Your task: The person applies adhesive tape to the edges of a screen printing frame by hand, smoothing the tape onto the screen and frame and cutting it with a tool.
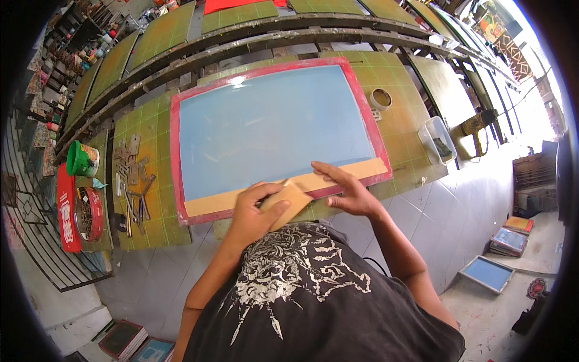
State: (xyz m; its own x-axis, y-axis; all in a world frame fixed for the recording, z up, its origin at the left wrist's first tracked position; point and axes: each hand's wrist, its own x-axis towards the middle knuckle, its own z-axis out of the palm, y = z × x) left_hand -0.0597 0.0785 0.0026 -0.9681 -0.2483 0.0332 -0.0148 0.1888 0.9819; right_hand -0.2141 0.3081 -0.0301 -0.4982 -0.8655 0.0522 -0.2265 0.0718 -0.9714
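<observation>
A screen (271, 117) with a pink-red frame and pale blue surface lies on the table, a strip of tan tape (356, 172) along its near edge. My left hand (259, 211) grips a roll of tan tape (289, 205) just below that edge, in front of my body. My right hand (347, 193) is open, fingers extended, its fingertips at the tape strip right of the roll; whether they touch it I cannot tell.
Metal tools (136, 181), a green bucket (78, 157) and a red tin (90, 214) sit left. A round container (381, 98), plastic tub (434, 136) and heat gun (476, 123) sit right. Rails (241, 36) run behind; framed screens (485, 271) rest low at right.
</observation>
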